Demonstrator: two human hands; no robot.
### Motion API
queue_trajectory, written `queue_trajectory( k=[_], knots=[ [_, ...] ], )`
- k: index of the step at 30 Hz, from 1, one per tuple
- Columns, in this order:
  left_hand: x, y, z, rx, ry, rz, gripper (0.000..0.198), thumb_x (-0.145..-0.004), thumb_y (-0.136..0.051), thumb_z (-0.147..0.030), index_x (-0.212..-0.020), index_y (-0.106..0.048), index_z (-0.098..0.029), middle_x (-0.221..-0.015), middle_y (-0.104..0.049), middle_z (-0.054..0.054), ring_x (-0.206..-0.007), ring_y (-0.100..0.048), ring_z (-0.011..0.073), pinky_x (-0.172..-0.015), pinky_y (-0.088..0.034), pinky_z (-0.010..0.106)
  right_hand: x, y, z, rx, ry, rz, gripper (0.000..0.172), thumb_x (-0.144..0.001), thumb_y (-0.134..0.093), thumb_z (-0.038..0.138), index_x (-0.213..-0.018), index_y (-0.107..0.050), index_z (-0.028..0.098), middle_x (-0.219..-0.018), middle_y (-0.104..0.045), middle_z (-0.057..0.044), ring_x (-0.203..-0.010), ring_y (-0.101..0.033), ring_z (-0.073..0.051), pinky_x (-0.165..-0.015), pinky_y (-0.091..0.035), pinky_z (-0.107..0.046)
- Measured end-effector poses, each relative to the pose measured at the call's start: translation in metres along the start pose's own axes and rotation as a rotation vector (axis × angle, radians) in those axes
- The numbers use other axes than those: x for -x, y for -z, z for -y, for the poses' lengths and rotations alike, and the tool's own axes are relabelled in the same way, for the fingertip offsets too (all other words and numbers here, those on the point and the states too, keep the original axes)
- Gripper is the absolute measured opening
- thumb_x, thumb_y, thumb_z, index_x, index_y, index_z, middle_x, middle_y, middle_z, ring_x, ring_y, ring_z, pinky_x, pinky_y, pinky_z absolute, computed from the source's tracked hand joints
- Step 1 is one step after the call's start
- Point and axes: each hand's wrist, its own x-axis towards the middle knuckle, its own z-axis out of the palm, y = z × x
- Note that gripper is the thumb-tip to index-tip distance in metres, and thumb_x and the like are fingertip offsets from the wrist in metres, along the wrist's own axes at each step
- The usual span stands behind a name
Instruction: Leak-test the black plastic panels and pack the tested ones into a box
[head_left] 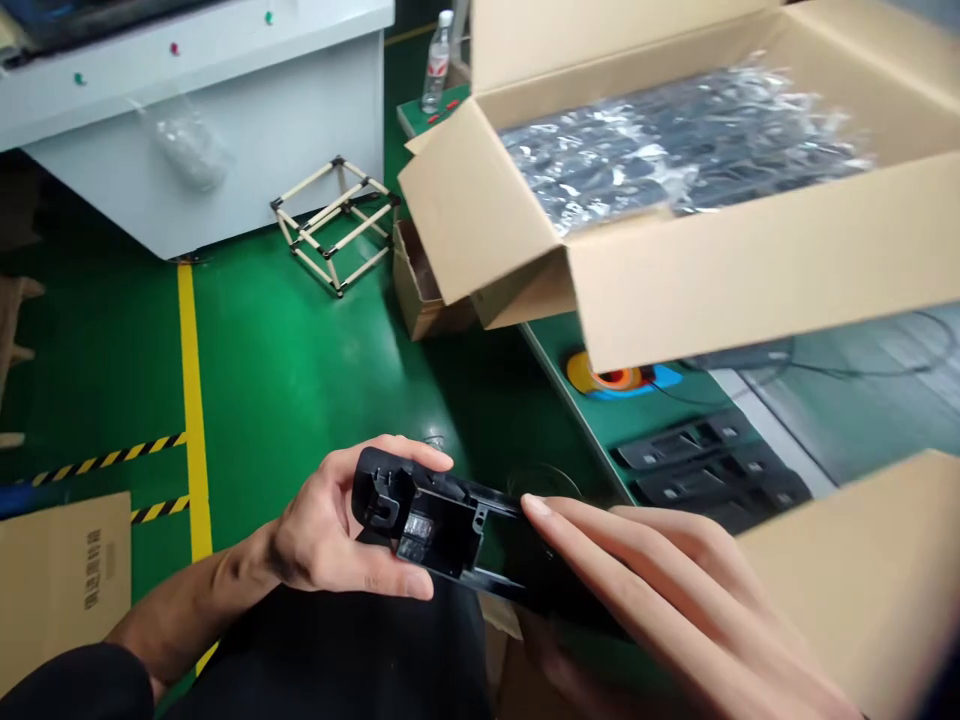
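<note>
Above green floor [262, 370], a black part [442, 535] spans both hands [319, 535].

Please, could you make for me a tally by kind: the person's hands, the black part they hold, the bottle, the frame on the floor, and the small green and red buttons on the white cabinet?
Hands: 2 (left hand, right hand)
Black part: 1
Bottle: 1
Frame: 1
Green buttons: 2
Red button: 1
Total: 8

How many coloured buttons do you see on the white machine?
3: a green button at left, a red button in the middle, another green button at right; more may be out of view.
</note>
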Motion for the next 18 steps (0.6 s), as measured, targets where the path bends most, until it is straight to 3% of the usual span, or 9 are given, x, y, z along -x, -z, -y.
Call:
queue_trajectory(
  k=[5, 9, 14, 18],
  knots=[
    [-0.004, 0.032, -0.019, 0.023, -0.094, -0.157, 0.067, -0.069, -0.100, -0.021, -0.131, -0.076, -0.026, -0.102, -0.080, 0.005, -0.089, -0.077, 0.0198, -0.082, -0.063, 0.028, -0.071, -0.023, -0.020, -0.071, 0.115, 0.122, 0.068, -0.102, -0.067, 0.020, -0.167, -0.047, 0.031, -0.129, -0.073, -0.011, -0.107, -0.065, -0.031, -0.085, -0.058, -0.044],
    [-0.018, 0.061, -0.035, 0.067, -0.079, -0.311, 0.068, -0.065, -0.101, -0.021, -0.129, -0.077, -0.024, -0.105, -0.080, 0.006, -0.096, -0.077, 0.0219, -0.087, -0.062, 0.030, -0.130, -0.051, -0.040, -0.139, 0.212, 0.126, 0.065, -0.103, -0.067, 0.022, -0.165, -0.050, 0.030, -0.128, -0.074, -0.010, -0.105, -0.065, -0.030, -0.082, -0.058, -0.043],
    [-0.053, 0.108, -0.063, 0.029, -0.131, -0.457, 0.065, -0.070, -0.099, -0.021, -0.131, -0.077, -0.030, -0.112, -0.079, 0.005, -0.103, -0.075, 0.0213, -0.094, -0.060, 0.031, -0.220, -0.093, -0.077, -0.167, 0.326, 0.160, 0.059, -0.103, -0.067, 0.022, -0.160, -0.055, 0.029, -0.125, -0.077, -0.010, -0.104, -0.066, -0.031, -0.083, -0.057, -0.045],
    [-0.088, 0.153, -0.100, -0.151, -0.240, -0.584, 0.059, -0.070, -0.099, -0.023, -0.125, -0.080, -0.031, -0.109, -0.076, 0.002, -0.094, -0.071, 0.0168, -0.086, -0.058, 0.026, -0.307, -0.132, -0.098, -0.243, 0.388, 0.148, 0.049, -0.102, -0.067, 0.019, -0.149, -0.062, 0.028, -0.124, -0.077, -0.010, -0.105, -0.067, -0.030, -0.088, -0.058, -0.046]
  ],
)
